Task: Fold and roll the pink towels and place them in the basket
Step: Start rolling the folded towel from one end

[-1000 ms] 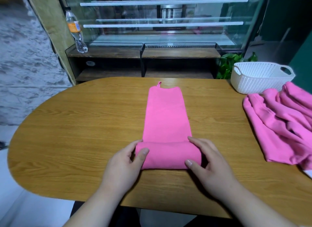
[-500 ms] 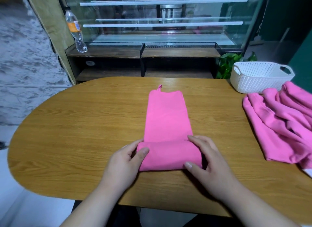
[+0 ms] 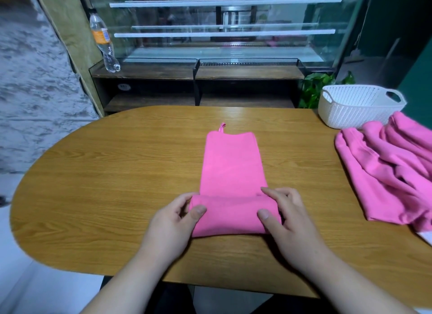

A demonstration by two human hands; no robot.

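We grasp the pink towel's (image 3: 231,173) rolled near end with our left hand (image 3: 174,222) and right hand (image 3: 288,222); the basket (image 3: 355,108), seemingly empty, stands far right of it.

Bare table (image 3: 105,185) wide open left of the towel (image 3: 231,164), narrower clear strip on its right, loose pink pile (image 3: 383,178) filling the right edge, lying just before the basket (image 3: 350,112) at the far right corner, basket mouth open above.

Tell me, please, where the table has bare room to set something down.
Bare wood lies left of the towel, out to the rounded edge of the table, and between towel and pile. The right end is crowded: basket and pile sit there.
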